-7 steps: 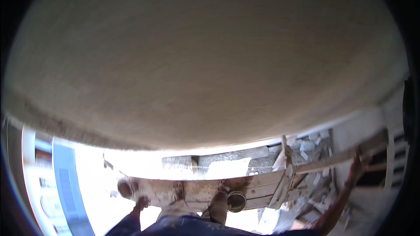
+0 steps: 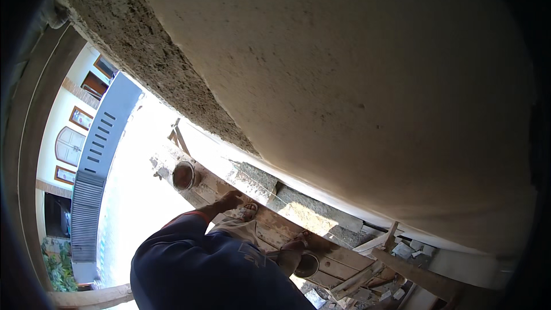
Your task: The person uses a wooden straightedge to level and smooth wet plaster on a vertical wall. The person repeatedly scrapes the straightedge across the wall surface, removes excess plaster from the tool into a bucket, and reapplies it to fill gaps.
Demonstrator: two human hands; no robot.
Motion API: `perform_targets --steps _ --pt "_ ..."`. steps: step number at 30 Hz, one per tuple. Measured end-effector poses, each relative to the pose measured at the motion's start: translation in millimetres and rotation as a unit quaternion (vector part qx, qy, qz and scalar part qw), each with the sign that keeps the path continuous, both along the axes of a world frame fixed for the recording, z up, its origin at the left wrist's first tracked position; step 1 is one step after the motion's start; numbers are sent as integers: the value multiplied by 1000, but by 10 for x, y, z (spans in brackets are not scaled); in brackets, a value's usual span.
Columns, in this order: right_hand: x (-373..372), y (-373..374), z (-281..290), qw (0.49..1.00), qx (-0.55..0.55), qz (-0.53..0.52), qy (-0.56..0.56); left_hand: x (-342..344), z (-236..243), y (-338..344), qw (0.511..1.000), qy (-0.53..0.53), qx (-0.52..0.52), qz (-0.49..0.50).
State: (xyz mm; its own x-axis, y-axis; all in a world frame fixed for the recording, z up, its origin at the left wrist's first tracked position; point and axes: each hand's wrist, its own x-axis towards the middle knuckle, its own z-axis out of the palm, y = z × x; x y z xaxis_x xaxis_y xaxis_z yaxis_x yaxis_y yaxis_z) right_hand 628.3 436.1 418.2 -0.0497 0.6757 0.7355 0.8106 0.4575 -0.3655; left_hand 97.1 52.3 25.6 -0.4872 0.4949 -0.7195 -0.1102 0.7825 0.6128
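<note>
My left hand (image 2: 231, 199) hangs over the plank platform (image 2: 221, 186), small in view, with its fingers loosely apart and nothing visible in them. It is nearest to my sandalled left foot (image 2: 248, 211). A bucket (image 2: 192, 173) stands on the planks to its left, and a second bucket (image 2: 315, 264) is beside my right foot (image 2: 301, 238). My right hand is out of view. Ahead and above, a large plastered wall (image 2: 321, 80) fills the view, smooth and grey-beige, with a rough, dark band (image 2: 155, 51) along its left side.
Wooden boards (image 2: 425, 272) cross at the lower right, over broken rubble (image 2: 404, 250). A wooden pole (image 2: 92, 297) runs along the lower left. Below on the left are a sunlit street, a blue-grey gate (image 2: 109, 120) and a house (image 2: 63, 120).
My view has swung leftward and tilted, showing more of the street and rough band. My right hand, previously at a wooden board on the right, has left the picture.
</note>
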Motion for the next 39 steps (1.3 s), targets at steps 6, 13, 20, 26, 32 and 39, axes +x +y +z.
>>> perform_targets --steps 6,13,20,26,32,39 --pt "-101 -223 -253 943 63 -72 -320 455 24 371 968 -244 11 63" --pt "-1555 -618 -197 999 26 14 23 662 320 659 714 -542 11 443" --pt "-2758 -1043 -167 864 -71 293 403 -26 461 335 533 -508 390 553" --pt "-3304 -1341 -421 802 -197 249 506 -995 737 -79 537 -360 487 587" --pt "-3454 -1560 -950 653 -393 302 572 -1985 1285 -413 576 -193 519 601" --pt "-3751 -1598 -1043 857 -348 216 313 -2614 2220 -343 604 -71 513 606"
